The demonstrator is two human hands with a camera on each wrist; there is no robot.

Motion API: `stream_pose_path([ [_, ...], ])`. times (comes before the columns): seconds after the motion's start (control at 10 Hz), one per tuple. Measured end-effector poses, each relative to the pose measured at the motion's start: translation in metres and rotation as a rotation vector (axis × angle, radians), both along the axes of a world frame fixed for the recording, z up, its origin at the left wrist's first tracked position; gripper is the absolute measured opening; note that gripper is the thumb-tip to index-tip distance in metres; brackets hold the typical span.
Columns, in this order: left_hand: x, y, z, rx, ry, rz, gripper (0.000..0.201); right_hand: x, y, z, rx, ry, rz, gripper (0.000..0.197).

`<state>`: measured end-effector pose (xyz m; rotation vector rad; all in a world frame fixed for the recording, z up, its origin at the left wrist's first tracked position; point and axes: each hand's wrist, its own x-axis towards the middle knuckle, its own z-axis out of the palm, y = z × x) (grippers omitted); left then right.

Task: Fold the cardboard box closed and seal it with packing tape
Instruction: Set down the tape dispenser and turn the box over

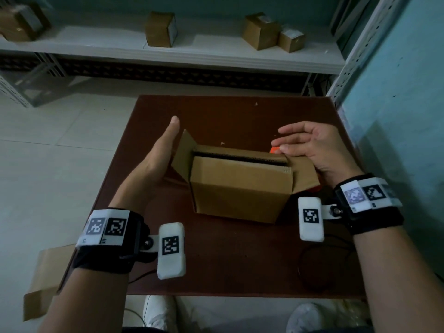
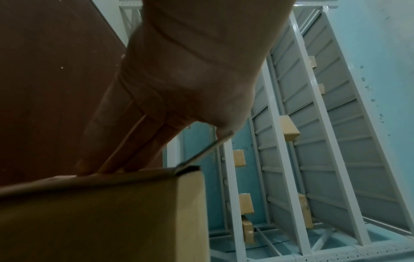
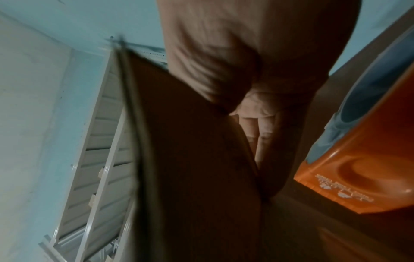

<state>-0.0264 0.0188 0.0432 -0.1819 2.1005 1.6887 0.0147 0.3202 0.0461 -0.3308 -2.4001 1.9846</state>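
The table (image 1: pixel 228 260) had the box (image 1: pixel 240 188) sitting mid-top, partly folded. Left hand (image 1: pixel 156 159) was flat, fingers straight, by the left flap (image 1: pixel 182 155). Right hand (image 1: pixel 314 145) rested loosely open on the right flap (image 1: pixel 304 174).

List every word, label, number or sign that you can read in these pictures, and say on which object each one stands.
No text can be read.
Orange tape dispenser: white print, too blurred to read.
Wrist bands: square black-and-white code markers, no words.
Shelf boxes: pale labels, too small to read.
Cardboard box: no print visible.
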Motion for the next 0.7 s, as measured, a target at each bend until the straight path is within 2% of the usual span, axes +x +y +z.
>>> stream_pose_path([
  [0.1,0.001,-0.002,0.004,-0.042,-0.044,-0.077,0.086,0.0,0.001,0.001,0.015,-0.014,0.058,0.033],
  [0.2,0.003,-0.001,0.004,-0.169,-0.056,-0.142,0.087,0.0,0.002,0.001,0.009,-0.043,0.111,0.031],
  [0.3,-0.001,-0.004,-0.005,-0.245,-0.066,-0.109,0.104,0.001,0.002,0.002,0.028,-0.045,0.133,0.028],
  [0.4,-0.003,-0.005,-0.01,-0.321,0.016,0.029,0.108,0.001,0.003,0.004,0.047,-0.05,0.149,0.026],
  [0.5,-0.006,-0.003,-0.009,-0.375,0.2,0.213,0.085,0.001,0.008,0.007,0.037,-0.08,0.183,0.025],
  [0.6,-0.01,-0.006,-0.011,-0.21,0.312,0.299,0.083,0.002,0.015,0.011,0.078,-0.111,0.215,0.025],
  [0.7,-0.014,-0.007,-0.011,-0.053,0.335,0.339,0.076,0.005,0.023,0.016,0.097,-0.102,0.19,0.025],
])
